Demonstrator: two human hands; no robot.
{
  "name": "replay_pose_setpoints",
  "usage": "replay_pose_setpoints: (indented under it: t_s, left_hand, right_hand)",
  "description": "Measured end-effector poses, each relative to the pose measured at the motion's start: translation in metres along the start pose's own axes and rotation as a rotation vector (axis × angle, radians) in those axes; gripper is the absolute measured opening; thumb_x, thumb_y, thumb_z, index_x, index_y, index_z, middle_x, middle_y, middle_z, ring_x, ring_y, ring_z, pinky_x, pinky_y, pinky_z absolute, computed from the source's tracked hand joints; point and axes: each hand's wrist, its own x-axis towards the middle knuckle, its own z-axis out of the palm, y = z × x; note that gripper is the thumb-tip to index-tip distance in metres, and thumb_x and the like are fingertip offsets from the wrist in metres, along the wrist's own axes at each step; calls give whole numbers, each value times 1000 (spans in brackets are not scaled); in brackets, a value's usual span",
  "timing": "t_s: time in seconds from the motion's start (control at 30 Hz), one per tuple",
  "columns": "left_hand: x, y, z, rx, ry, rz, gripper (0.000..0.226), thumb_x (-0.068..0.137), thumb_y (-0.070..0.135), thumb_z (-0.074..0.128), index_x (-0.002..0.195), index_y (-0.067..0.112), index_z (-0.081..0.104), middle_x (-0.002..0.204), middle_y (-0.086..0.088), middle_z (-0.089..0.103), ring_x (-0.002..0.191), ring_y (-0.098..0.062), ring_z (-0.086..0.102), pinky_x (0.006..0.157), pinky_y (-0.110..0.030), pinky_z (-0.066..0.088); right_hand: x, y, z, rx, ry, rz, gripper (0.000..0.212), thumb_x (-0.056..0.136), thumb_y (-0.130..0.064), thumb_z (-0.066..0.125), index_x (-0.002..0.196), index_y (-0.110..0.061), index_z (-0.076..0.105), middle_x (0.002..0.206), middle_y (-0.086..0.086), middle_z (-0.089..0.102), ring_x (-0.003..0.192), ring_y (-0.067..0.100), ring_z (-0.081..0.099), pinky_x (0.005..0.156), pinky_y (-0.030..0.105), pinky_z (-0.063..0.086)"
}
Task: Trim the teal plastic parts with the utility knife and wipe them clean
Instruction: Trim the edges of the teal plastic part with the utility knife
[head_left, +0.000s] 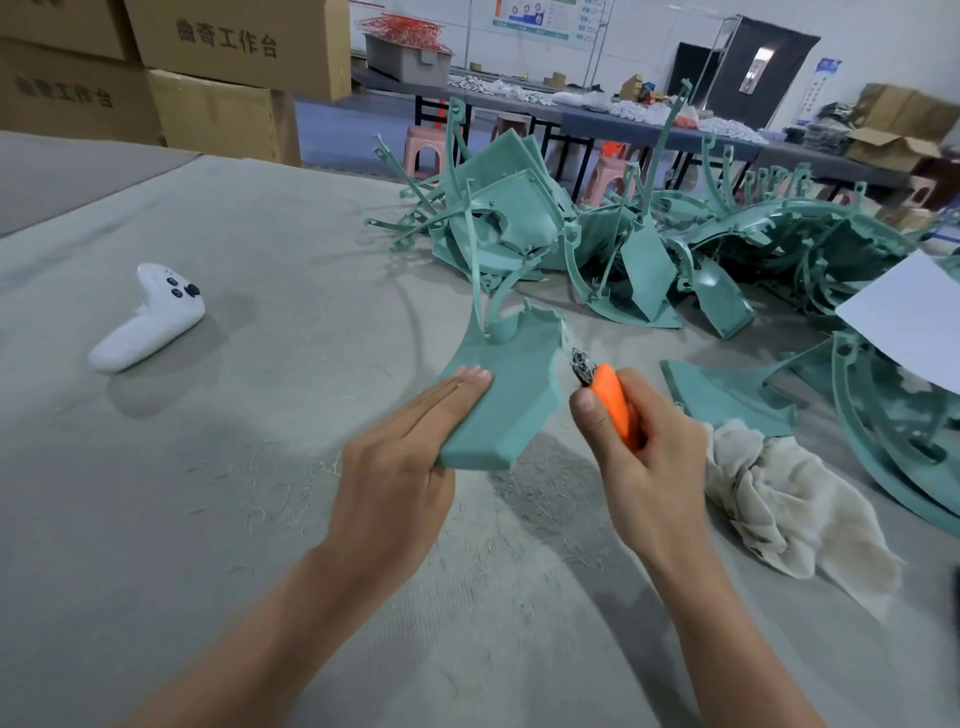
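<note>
Teal plastic part (511, 384) sits at the middle of my view, held up off the grey table cover (234, 519). It is a broad curved panel. Its long axis runs from the near-left end, at my left hand (400, 467), away and slightly right toward the far end. There it narrows into a short collar, and thin teal struts rise from it. The wide face is turned up toward the camera.

My left hand grips the near end. Four fingers lie straight and pressed together along the left side of the upper face; the thumb is hidden beneath the panel.

My right hand (649, 447) is curled tight round the orange utility knife (613, 400), thumb braced on the handle's near side. The knife points up and to the left, its dark nose right at the panel's right edge, where pale frayed flash shows. I cannot tell whether the blade touches.

Just right of that hand lies a crumpled cream rag (779, 493). A flat teal piece (722, 395) lies beyond the rag. A tangled heap of teal parts (649, 244) fills the far right of the table, with a white sheet (914, 317) lying on it. A white controller (150, 317) rests well apart to the left, and cardboard boxes (223, 67) are stacked behind it.
</note>
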Motion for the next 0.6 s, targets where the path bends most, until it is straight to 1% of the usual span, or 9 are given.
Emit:
replay_pose_setpoints:
  t_s: [0.1, 0.17, 0.2, 0.27, 0.3, 0.4, 0.47, 0.53, 0.6]
  left_hand:
    - [-1, 1, -2, -16, -9, 2, 58, 59, -19, 53, 112, -3, 68, 117, 1, 57, 113, -14, 51, 98, -6, 33]
    - [-2, 1, -3, -21, -12, 17, 57, 60, -22, 57, 112, -2, 68, 118, 1, 54, 112, -14, 52, 98, -10, 36]
    - [-3, 0, -3, -20, -18, 26, 57, 60, -25, 63, 113, -3, 68, 118, 0, 54, 112, -14, 52, 98, -14, 37]
    - [-3, -1, -3, -14, -35, 47, 62, 57, -29, 73, 114, -4, 66, 120, -2, 54, 114, -15, 51, 102, -19, 37]
    - [-3, -1, -3, -12, -42, 60, 64, 56, -29, 75, 114, -4, 65, 121, -3, 54, 115, -15, 51, 104, -20, 35]
    - [-2, -3, -4, -13, -43, 102, 70, 56, -29, 77, 119, -3, 61, 125, -6, 53, 116, -16, 52, 108, -25, 35]
    - [-2, -6, -4, -19, -38, 121, 73, 57, -29, 76, 122, -1, 56, 127, -7, 52, 117, -16, 53, 109, -28, 37]
    - [-2, -8, -4, -32, -36, 132, 73, 60, -29, 75, 123, 0, 54, 128, -8, 52, 119, -17, 53, 108, -31, 39]
    - [-3, -11, -2, -50, -42, 152, 69, 65, -28, 72, 124, 0, 53, 128, -9, 54, 120, -19, 54, 107, -34, 41]
  right_hand:
    - [3, 6, 1, -10, 87, 45, 49, 91, -67, 48, 66, -26, 41, 55, -6, 37, 48, 5, 33, 48, 19, 25]
    - [7, 10, -6, 6, 142, 90, 54, 91, -66, 48, 67, -18, 41, 56, -2, 35, 50, 6, 31, 50, 21, 27]
    - [8, 11, -10, 24, 155, 104, 55, 91, -65, 48, 67, -16, 40, 57, -2, 33, 51, 12, 31, 52, 25, 29]
    - [9, 9, -13, 101, 139, 126, 56, 92, -62, 50, 68, -12, 39, 59, 1, 32, 56, 30, 35, 52, 42, 34]
    - [8, 7, -13, 158, 117, 139, 58, 91, -61, 51, 70, -8, 41, 61, 5, 32, 56, 32, 34, 53, 46, 34]
    - [7, 0, -11, 362, 13, 189, 66, 87, -60, 53, 80, 5, 48, 65, 17, 32, 56, 24, 31, 49, 32, 29]
    - [5, -3, -10, 501, -72, 225, 54, 89, -55, 55, 82, -2, 57, 61, 7, 33, 53, 17, 31, 47, 25, 26]
    - [4, -7, -9, 588, -130, 248, 40, 86, -54, 59, 82, -15, 65, 60, -1, 35, 51, 13, 30, 45, 24, 24]
    - [3, -11, -8, 639, -116, 245, 29, 79, -51, 68, 93, -26, 69, 59, -5, 38, 47, 10, 31, 43, 23, 27]
